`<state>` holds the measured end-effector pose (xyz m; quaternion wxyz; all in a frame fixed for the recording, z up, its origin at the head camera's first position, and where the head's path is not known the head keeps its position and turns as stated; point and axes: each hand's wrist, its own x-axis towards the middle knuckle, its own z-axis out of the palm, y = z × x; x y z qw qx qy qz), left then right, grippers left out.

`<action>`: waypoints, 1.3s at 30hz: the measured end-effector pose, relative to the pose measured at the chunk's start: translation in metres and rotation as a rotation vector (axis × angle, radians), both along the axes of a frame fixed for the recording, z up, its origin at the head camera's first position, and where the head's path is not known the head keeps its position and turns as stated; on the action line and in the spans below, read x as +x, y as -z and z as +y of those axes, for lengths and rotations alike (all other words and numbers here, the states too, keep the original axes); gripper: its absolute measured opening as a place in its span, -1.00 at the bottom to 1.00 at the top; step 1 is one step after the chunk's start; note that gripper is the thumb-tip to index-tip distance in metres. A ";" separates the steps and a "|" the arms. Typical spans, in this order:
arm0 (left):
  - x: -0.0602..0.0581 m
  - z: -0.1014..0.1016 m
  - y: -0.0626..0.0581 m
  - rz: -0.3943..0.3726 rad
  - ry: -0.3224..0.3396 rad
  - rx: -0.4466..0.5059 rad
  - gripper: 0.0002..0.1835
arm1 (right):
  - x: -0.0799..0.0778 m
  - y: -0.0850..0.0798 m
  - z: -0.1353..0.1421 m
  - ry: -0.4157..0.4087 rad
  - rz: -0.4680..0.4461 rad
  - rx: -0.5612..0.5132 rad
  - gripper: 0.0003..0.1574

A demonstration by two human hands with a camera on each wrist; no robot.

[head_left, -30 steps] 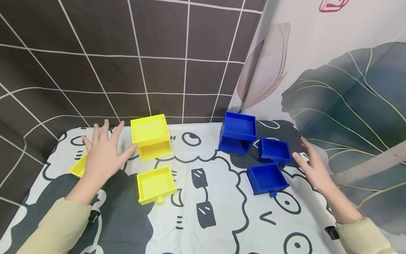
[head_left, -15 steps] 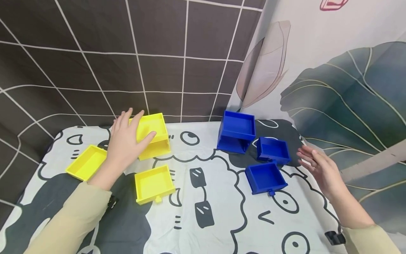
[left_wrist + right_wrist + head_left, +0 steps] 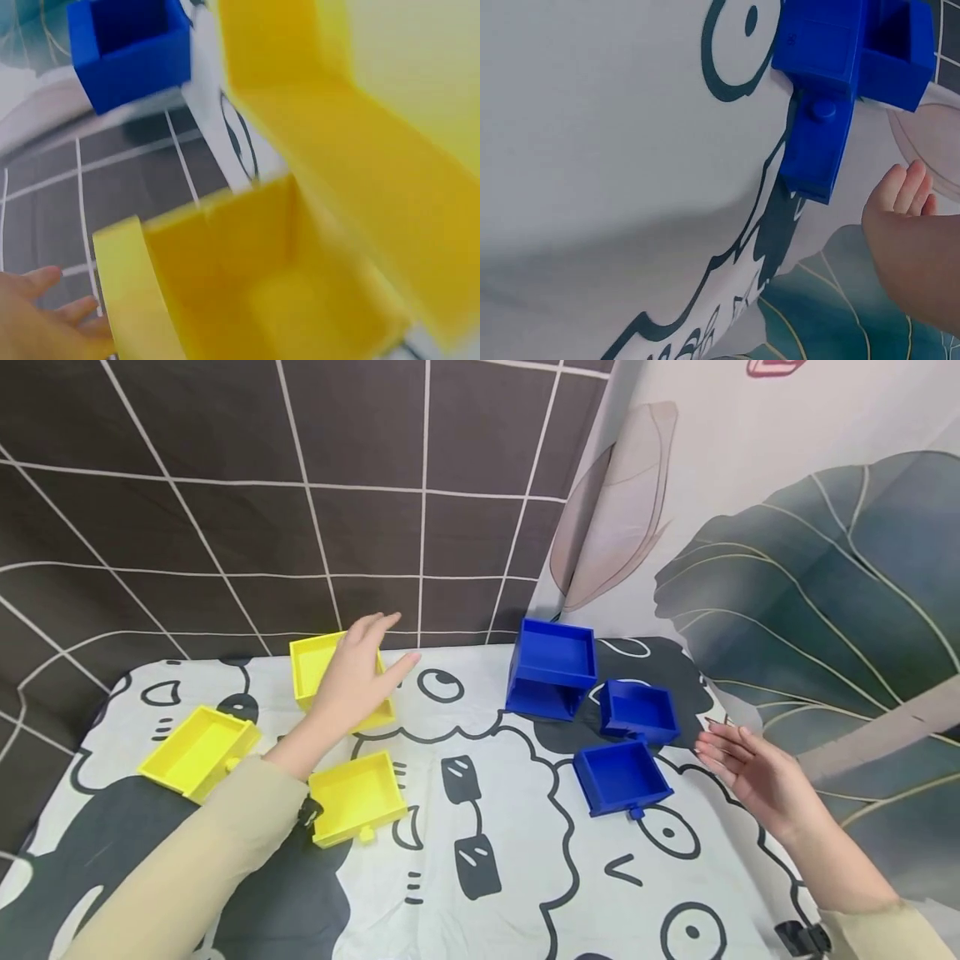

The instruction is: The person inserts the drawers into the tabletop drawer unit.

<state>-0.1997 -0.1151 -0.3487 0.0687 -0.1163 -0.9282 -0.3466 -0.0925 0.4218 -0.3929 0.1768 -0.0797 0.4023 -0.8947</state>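
Observation:
My left hand is over the yellow cabinet, hiding much of it, with fingers extended and nothing held. In the left wrist view, that hand is beside the yellow cabinet's wall. One yellow drawer lies at the far left; a second yellow drawer lies in front of the cabinet, partly behind my sleeve. My right hand, palm turned inward, hovers right of two blue drawers, one behind and one in front. The blue cabinet stands left of them, its lower front hollow.
A cloth with cartoon drawings covers the table. Behind it hangs a dark gridded curtain, and a leaf-patterned curtain borders the right side. Dark wrist devices show at both cuffs.
My left hand has moved right from near the far-left yellow drawer to over the yellow cabinet, uncovering that drawer. My right hand has drawn back slightly and turned its palm inward.

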 end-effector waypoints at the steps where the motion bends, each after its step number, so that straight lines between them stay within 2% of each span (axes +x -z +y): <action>1: -0.001 0.004 0.000 -0.021 0.006 0.021 -0.25 | 0.001 0.001 0.001 -0.020 -0.015 -0.025 -0.33; 4: -0.005 0.017 -0.001 -0.065 0.021 0.057 -0.28 | 0.003 0.004 0.003 -0.076 -0.054 -0.065 -0.30; 11: -0.015 0.038 -0.007 -0.035 0.019 0.102 -0.30 | 0.009 0.013 0.003 -0.191 -0.129 -0.065 -0.24; 17: -0.028 0.054 -0.008 -0.076 0.040 0.172 -0.30 | 0.013 0.023 -0.002 -0.276 -0.171 -0.034 -0.23; 21: -0.036 0.067 -0.004 -0.099 0.061 0.214 -0.31 | 0.016 0.028 -0.006 -0.310 -0.221 -0.014 -0.28; 25: -0.042 0.083 0.003 -0.096 0.106 0.249 -0.30 | 0.020 0.031 -0.005 -0.306 -0.261 0.024 -0.33; 30: -0.048 0.103 0.012 -0.108 0.156 0.296 -0.27 | 0.029 0.035 -0.004 -0.333 -0.275 0.074 -0.35; 33: -0.051 0.113 0.017 -0.134 0.167 0.346 -0.27 | 0.034 0.037 -0.005 -0.346 -0.286 0.110 -0.36; 39: -0.057 0.129 0.024 -0.207 0.162 0.469 -0.27 | 0.037 0.039 -0.013 -0.345 -0.370 0.188 -0.39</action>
